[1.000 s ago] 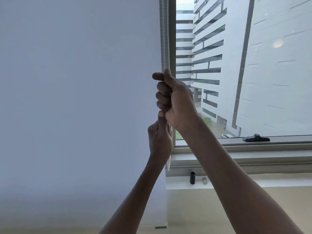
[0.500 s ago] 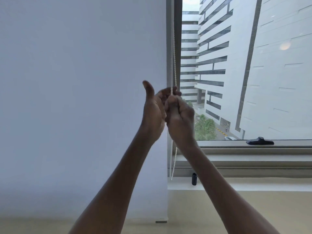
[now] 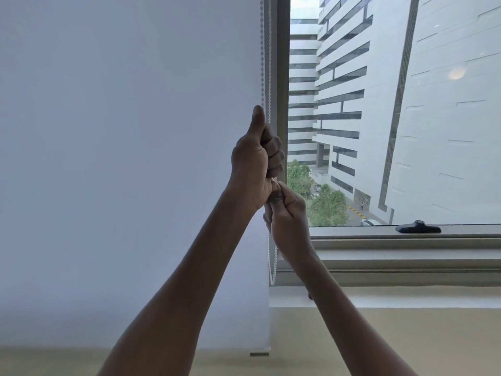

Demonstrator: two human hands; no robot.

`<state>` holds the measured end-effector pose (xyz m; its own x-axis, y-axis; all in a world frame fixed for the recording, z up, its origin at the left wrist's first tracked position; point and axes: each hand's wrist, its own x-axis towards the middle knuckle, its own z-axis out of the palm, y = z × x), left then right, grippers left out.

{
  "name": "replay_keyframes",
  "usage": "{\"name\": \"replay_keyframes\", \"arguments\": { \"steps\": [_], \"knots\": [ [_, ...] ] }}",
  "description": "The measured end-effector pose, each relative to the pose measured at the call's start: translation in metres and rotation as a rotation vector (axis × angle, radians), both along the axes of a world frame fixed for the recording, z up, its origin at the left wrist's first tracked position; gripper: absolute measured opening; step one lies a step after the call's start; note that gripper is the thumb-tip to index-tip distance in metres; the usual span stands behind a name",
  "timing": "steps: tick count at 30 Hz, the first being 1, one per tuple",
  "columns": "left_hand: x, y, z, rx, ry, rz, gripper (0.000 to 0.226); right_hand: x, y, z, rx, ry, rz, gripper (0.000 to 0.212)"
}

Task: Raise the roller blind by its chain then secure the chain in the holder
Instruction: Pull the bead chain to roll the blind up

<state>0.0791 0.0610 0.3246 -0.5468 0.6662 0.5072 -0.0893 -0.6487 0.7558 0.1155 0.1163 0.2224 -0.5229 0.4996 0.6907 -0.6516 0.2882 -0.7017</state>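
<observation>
Hanging vertically beside the window frame (image 3: 282,77), the chain (image 3: 262,63) is grasped by left hand (image 3: 256,161) above right hand (image 3: 288,213).

I log one window ledge (image 3: 406,297), pale, running along the foot of the window frame (image 3: 406,256) to the right of the lowered blind. Directly on it I find one small dark object (image 3: 310,296), mostly hidden behind the forearm, so I cannot tell what it is. On the frame's upper rail lies one black window handle (image 3: 417,228), flat along the rail
</observation>
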Motion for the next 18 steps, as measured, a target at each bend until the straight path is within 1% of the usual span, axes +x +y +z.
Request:
{"name": "replay_keyframes", "arguments": {
  "steps": [2, 4, 7, 9, 11, 14, 16, 18],
  "knots": [
    [-0.002, 0.001, -0.001, 0.030, -0.008, 0.028, 0.056, 0.005, 0.004, 0.001, -0.001, -0.037, 0.074, 0.035],
    [-0.006, -0.001, -0.004, 0.053, -0.010, 0.060, 0.055, 0.011, 0.012, 0.006, 0.037, -0.129, 0.136, 0.034],
    [-0.010, -0.004, -0.014, 0.085, -0.002, 0.111, 0.052, 0.023, 0.025, 0.030, 0.086, -0.209, 0.131, 0.025],
    [-0.008, -0.004, -0.029, 0.070, 0.029, 0.176, 0.050, 0.028, 0.030, 0.055, 0.071, -0.188, 0.112, 0.030],
    [-0.002, 0.000, -0.045, 0.024, 0.040, 0.226, 0.049, 0.029, 0.029, 0.083, 0.036, -0.127, 0.133, 0.034],
    [0.010, 0.010, -0.066, 0.004, 0.074, 0.267, 0.052, 0.025, 0.015, 0.118, -0.059, -0.061, 0.288, 0.039],
    [0.018, 0.016, -0.075, 0.005, 0.113, 0.295, 0.054, 0.019, 0.005, 0.131, -0.137, -0.068, 0.331, 0.038],
    [0.021, 0.019, -0.079, 0.003, 0.127, 0.314, 0.054, 0.014, -0.002, 0.133, -0.234, -0.042, 0.296, 0.034]
  ]
}}
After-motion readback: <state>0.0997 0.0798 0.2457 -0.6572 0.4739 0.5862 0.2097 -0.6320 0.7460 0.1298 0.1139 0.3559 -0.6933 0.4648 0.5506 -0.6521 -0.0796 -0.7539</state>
